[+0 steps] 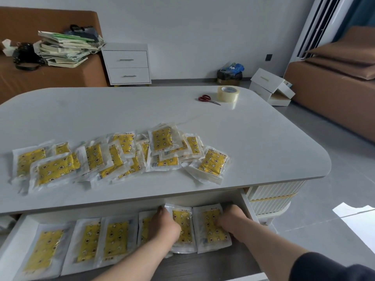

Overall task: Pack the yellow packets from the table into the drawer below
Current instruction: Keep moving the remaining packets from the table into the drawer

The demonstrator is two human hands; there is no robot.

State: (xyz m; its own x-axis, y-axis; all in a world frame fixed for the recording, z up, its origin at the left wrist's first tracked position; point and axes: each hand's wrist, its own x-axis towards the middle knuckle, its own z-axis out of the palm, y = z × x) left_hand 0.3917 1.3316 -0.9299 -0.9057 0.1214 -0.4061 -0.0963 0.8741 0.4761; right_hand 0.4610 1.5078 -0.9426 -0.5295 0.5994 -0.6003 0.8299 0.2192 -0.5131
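Pile: Many yellow packets (121, 157) are seen loose and overlapping on the table (263, 138), close to its near edge and above the drawer.
Drawer: The drawer (14, 246) is pulled open under the table front. A row of packets (113, 240) is laid flat in it, side by side and slightly overlapped, from the left wall towards the right.
Left hand: The left hand (162, 226) is laid on the packets near the middle of the row, its fingers (161, 211) stretched out together and pressed flat.
Right hand: The right hand (229, 220) is set at the right edge of the rightmost packet (211, 236). Its fingers (220, 222) are curled onto the face, and the packet is gripped by that edge.
Handling: The packets are judged light, thin and soft, with a glossy clear wrapper that is likely to slide. A hold is best taken on the wide sealed border, or across the middle between thumb and fingers. A stack is likely to fan out unless squeezed.
Progress: Most packets are not yet packed, as judged from the pile.
Elsewhere: Scissors (207, 98) and a tape roll (228, 93) are seen at the far side, well apart from the pile.
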